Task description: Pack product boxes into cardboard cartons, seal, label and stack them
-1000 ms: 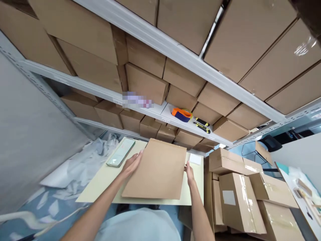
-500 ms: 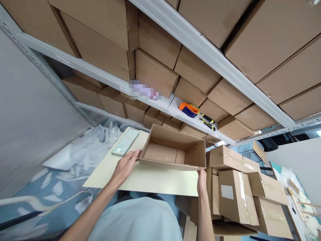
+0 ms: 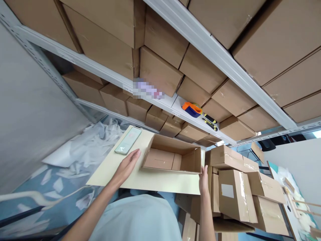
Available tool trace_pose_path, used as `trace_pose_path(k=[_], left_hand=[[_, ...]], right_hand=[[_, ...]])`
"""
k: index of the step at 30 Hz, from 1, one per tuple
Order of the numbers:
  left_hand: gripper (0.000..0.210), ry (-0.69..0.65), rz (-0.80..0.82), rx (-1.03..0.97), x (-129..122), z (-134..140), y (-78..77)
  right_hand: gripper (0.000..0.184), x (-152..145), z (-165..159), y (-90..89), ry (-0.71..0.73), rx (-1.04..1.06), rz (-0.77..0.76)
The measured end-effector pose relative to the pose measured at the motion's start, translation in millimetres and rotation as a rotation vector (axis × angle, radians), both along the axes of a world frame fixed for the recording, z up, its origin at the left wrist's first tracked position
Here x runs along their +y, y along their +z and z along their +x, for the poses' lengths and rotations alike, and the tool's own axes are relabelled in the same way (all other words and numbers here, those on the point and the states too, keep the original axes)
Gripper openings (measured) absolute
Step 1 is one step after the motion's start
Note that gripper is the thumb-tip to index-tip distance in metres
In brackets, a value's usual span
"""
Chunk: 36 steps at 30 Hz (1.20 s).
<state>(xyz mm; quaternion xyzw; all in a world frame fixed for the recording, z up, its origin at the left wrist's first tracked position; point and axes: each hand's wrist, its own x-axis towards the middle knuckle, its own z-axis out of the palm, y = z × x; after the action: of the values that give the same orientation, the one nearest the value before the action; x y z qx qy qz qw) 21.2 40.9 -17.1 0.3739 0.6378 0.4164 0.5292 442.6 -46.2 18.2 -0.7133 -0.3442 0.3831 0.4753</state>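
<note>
An open cardboard box (image 3: 173,170) stands on the pale yellow table (image 3: 130,182), its inside facing me and bare. My left hand (image 3: 127,165) is off to its left, fingers stretched out and apart from the cardboard. Beside the box's right end, my right hand (image 3: 203,177) is upright with its fingers extended; whether they touch the side I cannot tell. A flat pale green packet (image 3: 128,140) lies on the table's left part, just beyond my left hand.
A shelf (image 3: 163,104) full of cardboard boxes rises behind the table. It carries an orange and blue tape dispenser (image 3: 192,109) and black-yellow utility knives (image 3: 210,122). Several taped cartons (image 3: 235,197) are stacked at right. Crumpled white sheets (image 3: 82,147) cover the floor at left.
The box has come down a little onto the table. My left hand has let go of it and its fingers have straightened; my right hand has moved up along the box's right end.
</note>
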Motion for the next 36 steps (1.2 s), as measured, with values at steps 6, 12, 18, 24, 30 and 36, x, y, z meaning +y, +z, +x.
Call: trace_pose_path(k=[6, 12, 18, 24, 30, 36], left_hand=[[0.078, -0.056, 0.17, 0.091, 2, 11, 52.8], [0.056, -0.097, 0.211, 0.084, -3, 4, 57.1], [0.06, 0.091, 0.15, -0.067, -5, -37, 46.3], [0.064, 0.452, 0.087, -0.321, -49, -93, 69.5], [0.074, 0.792, 0.041, -0.202, -176, -118, 103.7], [0.074, 1.116, -0.044, 0.087, -359, -110, 126.6]], right_hand=[[0.084, 9, -3, 38.9, -0.085, -0.239, -0.032], [0.092, 20, -13, 58.5, -0.111, -0.503, -0.03], [0.084, 5, -13, 83.1, -0.198, -0.324, 0.014], [0.074, 9, -22, 107.0, -0.004, 0.083, 0.006], [0.077, 60, -40, 102.0, 0.266, 0.128, -0.098], [0.079, 92, -145, 62.8, 0.712, 0.102, -0.187]])
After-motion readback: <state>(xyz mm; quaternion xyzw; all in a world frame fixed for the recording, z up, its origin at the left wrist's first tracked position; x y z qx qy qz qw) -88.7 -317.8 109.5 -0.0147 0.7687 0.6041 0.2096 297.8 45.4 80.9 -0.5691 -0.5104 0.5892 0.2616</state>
